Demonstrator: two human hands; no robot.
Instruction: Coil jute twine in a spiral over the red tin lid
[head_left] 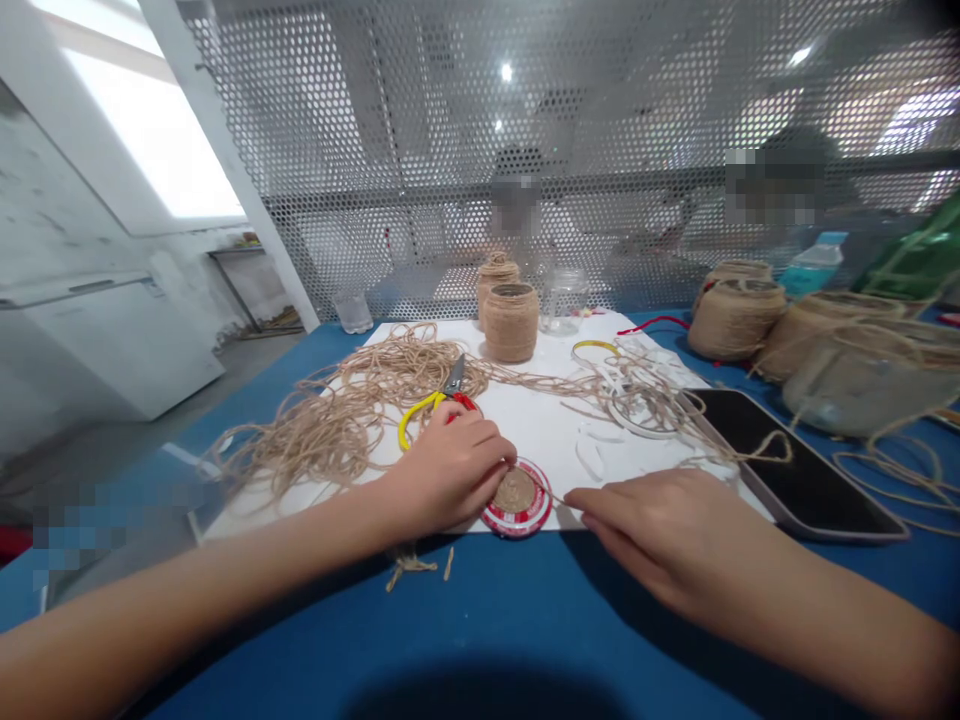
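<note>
**A flat coil held down by two grips**

The round red-rimmed lid (517,497) lies at the near edge of the white paper sheet (540,420) on the blue desk (487,620), with a tan spiral of twine filling its middle. The likeliest trouble is the spiral lifting or unwinding. If the thin jute strand (559,496) running off its right side goes slack, or is tugged upward rather than sideways, the outer turns could pop out of the rim. A hard pull could also slide the lid off the sheet's edge, since only one hand pins it. The loose heap of tan twine (352,410) lies close behind the hands, beside the yellow-and-red-handled scissors (442,395) (their blades point away from the hands), so a snag there could jerk the line.

The left hand (450,470) comes in from the left with the forearm low along the desk. Its knuckles are up and its fingers curl down onto the lid's left half, pressing it flat. The right hand (660,530) lies palm down just right of the lid, wrist low. Its fingers are drawn narrow and together, and the tips appear to pinch the strand where it leaves the spiral.
</note>
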